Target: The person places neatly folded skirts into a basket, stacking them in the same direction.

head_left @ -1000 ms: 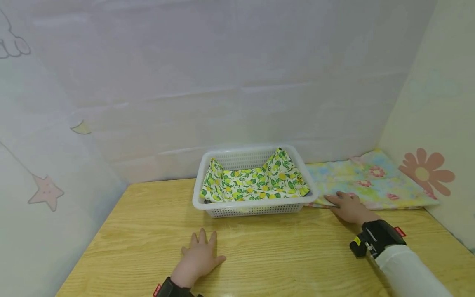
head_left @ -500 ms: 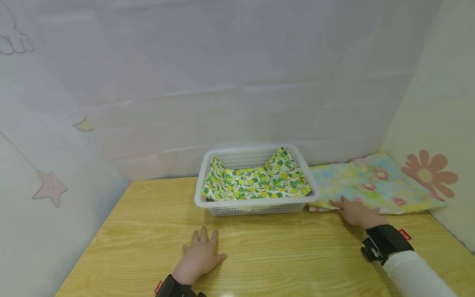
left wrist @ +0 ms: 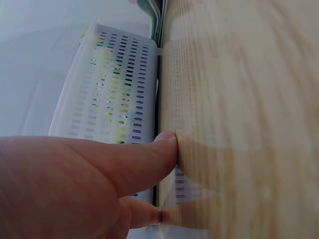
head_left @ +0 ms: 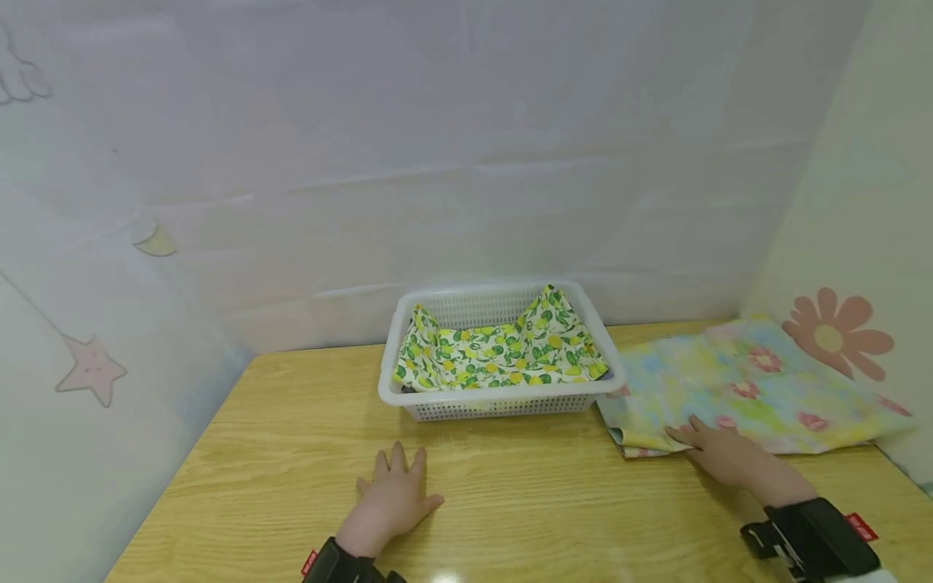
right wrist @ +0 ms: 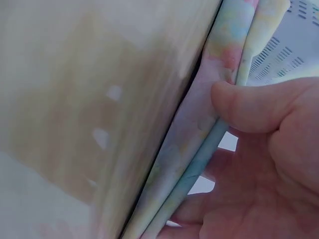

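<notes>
A folded pastel cloth [head_left: 729, 380] with pink flowers lies on the table, to the right of the basket. My right hand [head_left: 729, 453] is at its front edge. The right wrist view shows the thumb [right wrist: 249, 102] against the layered edge of the cloth [right wrist: 199, 129], with the other fingers over the top, pinching it; their tips are hidden. Palm down with spread fingers, my left hand [head_left: 394, 498] rests on the table in front of the basket and holds nothing. Its thumb [left wrist: 159, 152] touches the wood in the left wrist view.
A white perforated plastic basket [head_left: 503, 401] stands at the back middle of the wooden table [head_left: 510, 502], near the wall. Inside it is a lemon-print cloth [head_left: 503, 356], with its ends raised at the sides. Pale walls [head_left: 466, 162] enclose the back and sides.
My right hand has moved toward me and slightly right, drawing the pastel cloth forward and away from the back wall. The left hand and the basket have stayed in place.
</notes>
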`<state>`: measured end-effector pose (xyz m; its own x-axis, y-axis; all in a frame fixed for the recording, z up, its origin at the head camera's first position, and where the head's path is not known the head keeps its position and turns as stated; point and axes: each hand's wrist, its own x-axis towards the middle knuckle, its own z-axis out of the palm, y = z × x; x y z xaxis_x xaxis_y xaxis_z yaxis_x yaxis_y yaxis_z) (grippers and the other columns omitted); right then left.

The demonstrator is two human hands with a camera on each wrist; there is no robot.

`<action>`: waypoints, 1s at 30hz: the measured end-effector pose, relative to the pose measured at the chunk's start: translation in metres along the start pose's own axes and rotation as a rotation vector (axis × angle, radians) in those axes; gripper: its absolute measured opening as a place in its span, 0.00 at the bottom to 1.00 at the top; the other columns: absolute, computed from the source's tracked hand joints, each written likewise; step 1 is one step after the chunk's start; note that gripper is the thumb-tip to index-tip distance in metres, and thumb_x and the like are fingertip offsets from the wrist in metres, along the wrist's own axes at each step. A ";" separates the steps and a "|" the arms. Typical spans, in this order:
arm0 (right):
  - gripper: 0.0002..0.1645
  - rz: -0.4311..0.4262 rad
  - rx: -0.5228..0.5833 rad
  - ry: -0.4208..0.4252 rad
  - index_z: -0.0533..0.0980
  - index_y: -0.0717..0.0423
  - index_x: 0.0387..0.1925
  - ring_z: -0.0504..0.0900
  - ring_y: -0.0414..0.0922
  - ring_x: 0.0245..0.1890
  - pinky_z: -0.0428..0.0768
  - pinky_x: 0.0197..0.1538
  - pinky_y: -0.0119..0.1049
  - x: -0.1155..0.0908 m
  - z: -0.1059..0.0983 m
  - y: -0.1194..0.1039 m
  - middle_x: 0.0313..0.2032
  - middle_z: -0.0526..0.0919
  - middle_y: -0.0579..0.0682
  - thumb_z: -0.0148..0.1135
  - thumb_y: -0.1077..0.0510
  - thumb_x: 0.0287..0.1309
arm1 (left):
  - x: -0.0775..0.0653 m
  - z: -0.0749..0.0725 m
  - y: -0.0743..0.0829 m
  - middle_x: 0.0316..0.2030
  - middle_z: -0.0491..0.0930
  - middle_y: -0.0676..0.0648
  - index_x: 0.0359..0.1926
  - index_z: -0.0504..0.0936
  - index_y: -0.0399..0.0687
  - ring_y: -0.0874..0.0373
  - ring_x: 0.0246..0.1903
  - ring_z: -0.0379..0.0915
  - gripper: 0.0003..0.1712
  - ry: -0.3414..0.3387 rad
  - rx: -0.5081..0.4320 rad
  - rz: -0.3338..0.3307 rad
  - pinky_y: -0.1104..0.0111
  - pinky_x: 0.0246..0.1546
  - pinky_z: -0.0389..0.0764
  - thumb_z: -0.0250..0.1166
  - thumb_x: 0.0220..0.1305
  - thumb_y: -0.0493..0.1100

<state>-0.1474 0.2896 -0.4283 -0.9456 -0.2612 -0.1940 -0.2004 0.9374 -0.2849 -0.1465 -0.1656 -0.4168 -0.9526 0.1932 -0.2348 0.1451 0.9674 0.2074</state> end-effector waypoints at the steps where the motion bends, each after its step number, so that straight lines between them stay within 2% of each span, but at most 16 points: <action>1: 0.26 -0.006 0.017 0.004 0.67 0.66 0.63 0.61 0.41 0.12 0.65 0.21 0.33 -0.002 0.001 0.000 0.60 0.53 0.86 0.51 0.62 0.64 | 0.000 0.000 0.000 0.66 0.54 0.26 0.67 0.64 0.41 0.24 0.65 0.48 0.43 0.001 0.000 0.001 0.25 0.50 0.56 0.62 0.59 0.62; 2: 0.26 -0.006 0.037 0.005 0.67 0.67 0.62 0.56 0.39 0.10 0.57 0.19 0.31 -0.004 0.001 -0.001 0.59 0.52 0.86 0.51 0.63 0.64 | 0.001 0.000 0.000 0.66 0.54 0.26 0.67 0.64 0.41 0.24 0.64 0.48 0.43 0.001 0.000 0.002 0.25 0.49 0.56 0.62 0.59 0.62; 4: 0.27 0.005 0.056 -0.004 0.66 0.67 0.63 0.63 0.41 0.11 0.59 0.20 0.31 -0.006 0.002 -0.002 0.59 0.52 0.87 0.52 0.60 0.65 | 0.000 0.000 0.000 0.66 0.54 0.25 0.67 0.65 0.41 0.24 0.64 0.48 0.43 0.004 0.002 0.003 0.25 0.49 0.56 0.62 0.59 0.61; 6: 0.31 0.019 0.050 -0.005 0.66 0.66 0.63 0.77 0.50 0.20 0.71 0.25 0.38 -0.005 0.001 -0.005 0.59 0.54 0.87 0.54 0.52 0.64 | -0.001 -0.001 0.000 0.66 0.54 0.25 0.67 0.65 0.41 0.23 0.64 0.48 0.43 0.005 0.003 0.001 0.25 0.49 0.56 0.63 0.59 0.61; 8: 0.41 0.029 0.040 -0.002 0.64 0.68 0.64 0.80 0.64 0.35 0.75 0.31 0.48 -0.002 0.001 -0.010 0.58 0.56 0.86 0.58 0.43 0.60 | -0.002 -0.002 -0.001 0.66 0.55 0.25 0.67 0.65 0.40 0.23 0.64 0.48 0.43 0.008 0.002 -0.001 0.25 0.49 0.56 0.63 0.58 0.61; 11: 0.56 0.049 0.047 -0.003 0.57 0.66 0.68 0.80 0.64 0.33 0.75 0.31 0.52 0.004 0.004 -0.019 0.57 0.57 0.87 0.61 0.33 0.51 | -0.002 -0.002 -0.002 0.66 0.55 0.24 0.66 0.65 0.40 0.23 0.64 0.48 0.43 0.011 0.000 -0.002 0.24 0.48 0.56 0.63 0.58 0.61; 12: 0.59 0.055 0.050 -0.001 0.55 0.66 0.69 0.79 0.60 0.29 0.73 0.28 0.48 0.006 0.005 -0.021 0.57 0.58 0.86 0.62 0.31 0.49 | -0.002 -0.002 -0.002 0.66 0.55 0.24 0.66 0.65 0.40 0.23 0.64 0.48 0.43 0.010 -0.004 -0.002 0.24 0.48 0.56 0.63 0.58 0.61; 13: 0.59 0.054 0.034 0.014 0.54 0.65 0.70 0.79 0.60 0.28 0.73 0.27 0.48 0.009 0.007 -0.024 0.57 0.59 0.86 0.62 0.31 0.49 | -0.002 -0.001 -0.002 0.66 0.55 0.24 0.66 0.65 0.40 0.23 0.64 0.48 0.43 0.011 -0.006 0.001 0.24 0.48 0.56 0.64 0.58 0.61; 15: 0.56 0.042 0.000 0.058 0.53 0.62 0.71 0.77 0.61 0.28 0.73 0.26 0.49 0.013 0.011 -0.029 0.57 0.59 0.85 0.63 0.35 0.51 | -0.002 -0.001 -0.002 0.65 0.55 0.24 0.66 0.65 0.40 0.22 0.63 0.48 0.43 0.010 -0.011 0.007 0.24 0.48 0.56 0.64 0.58 0.60; 18: 0.46 -0.026 -0.122 0.156 0.60 0.59 0.68 0.73 0.74 0.39 0.76 0.32 0.56 0.018 0.014 -0.034 0.56 0.63 0.81 0.67 0.47 0.53 | -0.003 -0.001 -0.001 0.65 0.55 0.24 0.66 0.65 0.39 0.22 0.63 0.48 0.42 0.010 -0.022 0.015 0.24 0.48 0.55 0.63 0.58 0.60; 20: 0.40 -0.075 -0.200 0.171 0.64 0.58 0.66 0.74 0.75 0.39 0.76 0.35 0.58 0.020 0.015 -0.036 0.56 0.64 0.80 0.66 0.56 0.53 | -0.002 0.000 0.000 0.65 0.55 0.24 0.66 0.65 0.39 0.22 0.63 0.48 0.42 0.010 -0.021 0.018 0.24 0.48 0.56 0.63 0.59 0.61; 23: 0.33 -0.095 -0.202 0.089 0.66 0.57 0.65 0.73 0.77 0.42 0.75 0.37 0.60 0.020 0.012 -0.038 0.58 0.62 0.81 0.61 0.63 0.57 | -0.002 0.000 0.000 0.66 0.55 0.24 0.66 0.65 0.40 0.22 0.64 0.48 0.42 0.008 -0.016 0.019 0.24 0.48 0.56 0.62 0.59 0.61; 24: 0.32 -0.093 -0.188 0.046 0.66 0.57 0.65 0.73 0.76 0.43 0.73 0.42 0.65 0.020 0.010 -0.038 0.59 0.60 0.82 0.58 0.64 0.59 | -0.002 0.000 0.000 0.66 0.55 0.24 0.66 0.65 0.40 0.22 0.64 0.48 0.42 0.007 -0.013 0.019 0.24 0.48 0.56 0.62 0.59 0.61; 26: 0.30 -0.051 -0.104 -0.044 0.64 0.57 0.66 0.73 0.77 0.43 0.70 0.44 0.68 0.018 0.005 -0.039 0.61 0.55 0.83 0.53 0.67 0.61 | -0.001 -0.001 0.001 0.66 0.54 0.24 0.67 0.65 0.40 0.23 0.64 0.48 0.42 0.004 -0.011 0.018 0.24 0.48 0.56 0.62 0.59 0.61; 28: 0.30 0.002 0.018 -0.127 0.63 0.58 0.67 0.78 0.68 0.34 0.73 0.39 0.63 0.014 0.001 -0.039 0.63 0.49 0.84 0.46 0.69 0.63 | -0.002 -0.001 0.001 0.66 0.54 0.24 0.67 0.65 0.40 0.23 0.64 0.48 0.42 0.001 -0.011 0.018 0.24 0.48 0.56 0.62 0.59 0.61; 30: 0.30 0.040 0.114 -0.190 0.63 0.59 0.67 0.74 0.53 0.18 0.72 0.29 0.49 0.010 -0.001 -0.040 0.64 0.44 0.85 0.43 0.69 0.63 | -0.002 -0.002 0.001 0.66 0.54 0.24 0.67 0.65 0.40 0.23 0.64 0.48 0.42 0.000 -0.012 0.017 0.24 0.49 0.56 0.62 0.60 0.61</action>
<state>-0.1486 0.2495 -0.4181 -0.8848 -0.2734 -0.3773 -0.1235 0.9185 -0.3757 -0.1450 -0.1650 -0.4138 -0.9502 0.2096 -0.2307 0.1581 0.9619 0.2231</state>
